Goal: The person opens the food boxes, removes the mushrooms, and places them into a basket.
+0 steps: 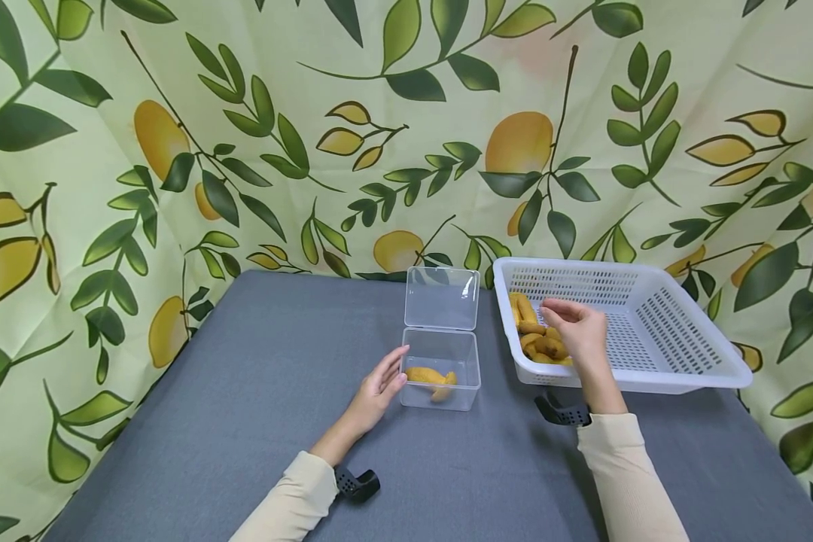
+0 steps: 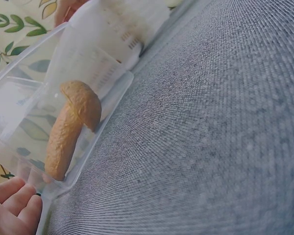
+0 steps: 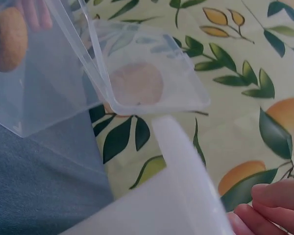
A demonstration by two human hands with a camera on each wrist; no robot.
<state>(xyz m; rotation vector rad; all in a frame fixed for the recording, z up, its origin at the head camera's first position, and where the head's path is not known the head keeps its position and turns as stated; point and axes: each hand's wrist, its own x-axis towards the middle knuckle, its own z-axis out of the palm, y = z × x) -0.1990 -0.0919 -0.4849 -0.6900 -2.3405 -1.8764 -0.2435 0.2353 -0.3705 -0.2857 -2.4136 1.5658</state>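
Note:
A mushroom-shaped piece [image 2: 71,129], brownish yellow with a cap and a thick stem, lies on its side inside a clear plastic box [image 1: 474,369]. The box's hinged lid [image 1: 442,299] stands up at the back. My left hand [image 1: 374,391] rests its fingers against the left wall of the box. Over the left part of a white basket [image 1: 684,361], my right hand [image 1: 579,331] hovers with loosely bent fingers, and no object shows in it. Below and beside it, several similar yellow-brown pieces [image 1: 531,339] are heaped in the basket's left end.
A grey cloth-covered table [image 1: 264,391] carries the box, with the basket close to its right. Behind stands a curtain printed with leaves and fruit [image 1: 352,90]. Black straps with mounts [image 1: 359,483] sit on both wrists.

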